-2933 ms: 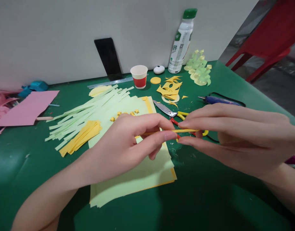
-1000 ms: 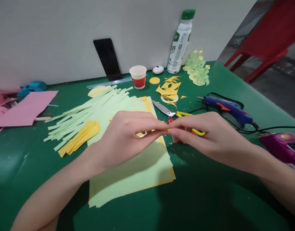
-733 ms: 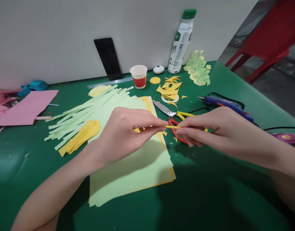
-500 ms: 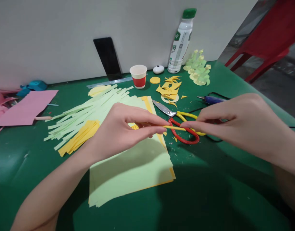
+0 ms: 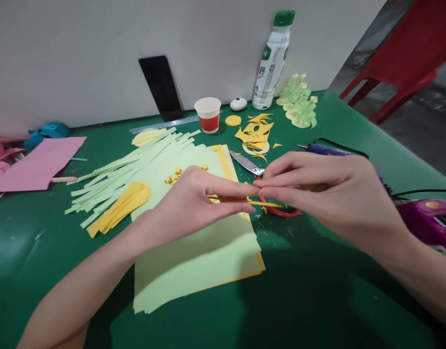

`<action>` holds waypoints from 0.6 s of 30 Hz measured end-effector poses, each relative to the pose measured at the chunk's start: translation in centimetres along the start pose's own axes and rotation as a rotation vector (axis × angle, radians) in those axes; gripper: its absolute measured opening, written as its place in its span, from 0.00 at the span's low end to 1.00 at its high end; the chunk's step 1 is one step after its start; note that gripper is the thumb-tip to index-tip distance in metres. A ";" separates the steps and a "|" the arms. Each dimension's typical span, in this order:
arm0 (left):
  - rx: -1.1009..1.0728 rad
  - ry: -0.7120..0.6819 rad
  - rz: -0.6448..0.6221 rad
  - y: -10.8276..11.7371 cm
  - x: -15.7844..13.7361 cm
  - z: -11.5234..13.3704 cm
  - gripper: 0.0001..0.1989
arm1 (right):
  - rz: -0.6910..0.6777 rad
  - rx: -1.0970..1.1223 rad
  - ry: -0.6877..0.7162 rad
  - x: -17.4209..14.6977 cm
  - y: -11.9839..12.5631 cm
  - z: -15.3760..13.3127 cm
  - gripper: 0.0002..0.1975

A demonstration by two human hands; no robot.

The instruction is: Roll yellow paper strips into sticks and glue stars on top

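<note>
Between the thumb and index finger of my left hand (image 5: 197, 196), a narrow yellow paper strip (image 5: 268, 203) is pinched, its tail sticking out to the right. My right hand (image 5: 328, 186) is closed in a pinch, fingertips against my left index fingertip, just above that tail; whatever is between them is hidden. Beneath both hands lie light green paper sheets (image 5: 197, 261) over yellow ones. Small folded yellow paper stars (image 5: 177, 172) rest on the green paper behind my left hand. Scissors (image 5: 246, 163) with red and yellow handles are partly covered by my right hand.
Green strips (image 5: 124, 169) and yellow strips (image 5: 119, 208) lie left, beyond them pink paper (image 5: 41, 162). At the back stand a paper cup (image 5: 208, 115), a bottle (image 5: 272, 68) and a phone (image 5: 160, 87). A blue-handled tool (image 5: 328, 150) and a magenta device (image 5: 424, 218) are right.
My right hand has moved left and slightly up, from the strip's end to my left fingertips. The strip's right end now shows below it. The stars and the magenta device have come into view.
</note>
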State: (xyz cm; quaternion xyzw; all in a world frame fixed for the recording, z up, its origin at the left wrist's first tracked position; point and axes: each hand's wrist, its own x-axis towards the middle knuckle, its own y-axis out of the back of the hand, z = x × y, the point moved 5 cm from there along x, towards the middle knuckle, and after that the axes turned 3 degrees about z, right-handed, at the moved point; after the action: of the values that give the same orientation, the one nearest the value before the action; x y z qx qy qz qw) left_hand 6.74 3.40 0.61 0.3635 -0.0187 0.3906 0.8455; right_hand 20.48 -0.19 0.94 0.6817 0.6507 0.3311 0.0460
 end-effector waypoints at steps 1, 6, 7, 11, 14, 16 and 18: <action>0.008 0.016 0.016 0.0 0.0 -0.1 0.09 | 0.071 -0.097 0.055 0.0 0.4 -0.2 0.07; 0.014 0.031 0.074 0.5 -0.1 -0.2 0.09 | 0.068 -0.390 0.163 0.6 0.6 0.6 0.08; 0.013 0.023 0.074 0.5 -0.1 -0.1 0.09 | 0.011 -0.401 0.134 0.8 0.4 1.1 0.10; -0.004 -0.007 0.070 0.5 -0.1 0.0 0.10 | -0.090 -0.465 0.117 1.2 0.1 2.0 0.22; 0.033 -0.118 0.082 0.7 -0.3 0.4 0.09 | -0.087 -0.382 0.099 1.1 0.5 1.9 0.10; 0.157 -0.299 0.107 0.9 -0.5 1.2 0.08 | -0.079 -0.259 0.105 0.9 0.8 1.3 0.07; 0.366 -0.493 0.137 0.8 -1.0 2.1 0.08 | -0.037 -0.220 0.191 0.6 1.2 0.1 0.06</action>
State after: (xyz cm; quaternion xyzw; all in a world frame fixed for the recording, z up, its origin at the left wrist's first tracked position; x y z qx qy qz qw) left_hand 6.05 1.79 2.34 0.5912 -0.1772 0.3436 0.7078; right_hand 21.49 0.27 1.68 0.6259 0.6243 0.4628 0.0647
